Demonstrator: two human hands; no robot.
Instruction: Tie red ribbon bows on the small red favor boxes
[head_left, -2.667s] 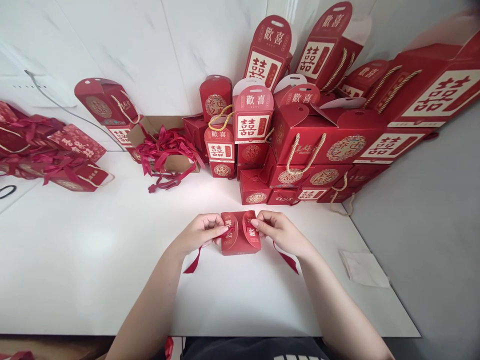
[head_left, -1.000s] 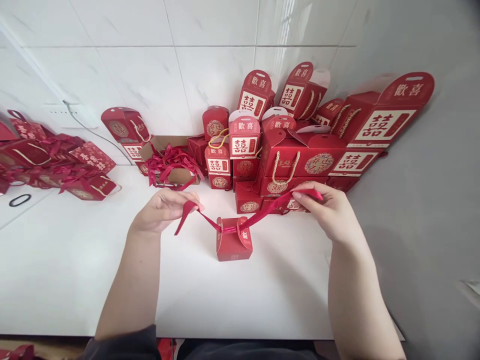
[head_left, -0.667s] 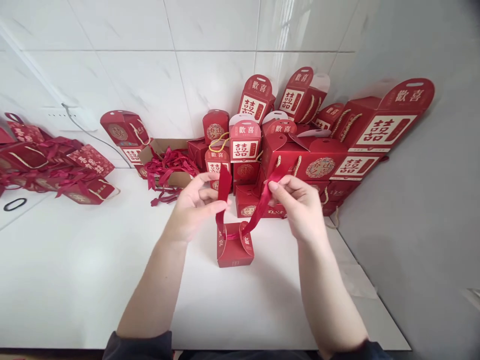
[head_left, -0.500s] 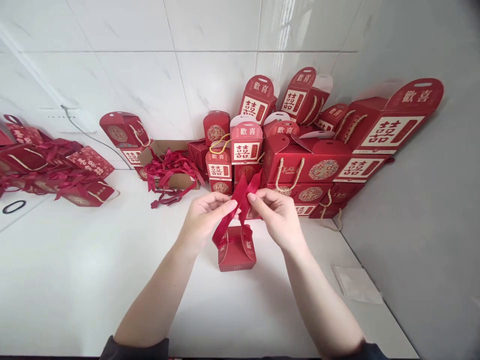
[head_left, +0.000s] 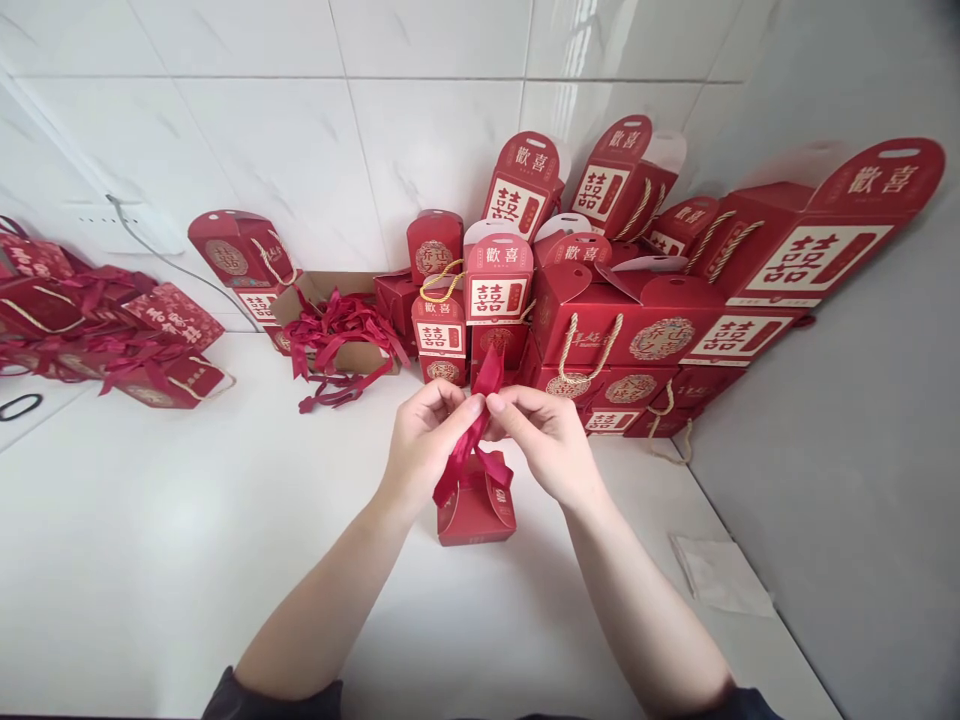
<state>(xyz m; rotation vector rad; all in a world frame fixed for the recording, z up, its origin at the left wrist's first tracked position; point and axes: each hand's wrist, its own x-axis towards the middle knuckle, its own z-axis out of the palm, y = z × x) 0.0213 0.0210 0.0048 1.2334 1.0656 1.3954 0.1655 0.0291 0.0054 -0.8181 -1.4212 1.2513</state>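
Observation:
A small red gift box (head_left: pixel 477 520) sits on the white table, its top flaps folded together. From its top rises a dark red satin ribbon (head_left: pixel 489 372), whose loops stand up above my fingers and whose ends hang over the box. My left hand (head_left: pixel 429 432) pinches the ribbon between thumb and fingers. On the other side, my right hand (head_left: pixel 541 435) pinches it too, and the two thumb tips nearly touch. The spot where the ribbon crosses is partly hidden behind my fingers.
Stacked red gift boxes (head_left: pixel 634 325) with rope handles fill the back right, against the wall. An open cardboard box (head_left: pixel 379 360) of loose ribbons stands back left of my hands. Ribboned boxes (head_left: pixel 161 385) lie far left, near a black loop (head_left: pixel 21 407). A white packet (head_left: pixel 721 573) lies right.
My two hands have come closer together, drawing the ribbon's two loops into one bunch between the fingertips. The small box has stayed almost in place. The view has shifted slightly.

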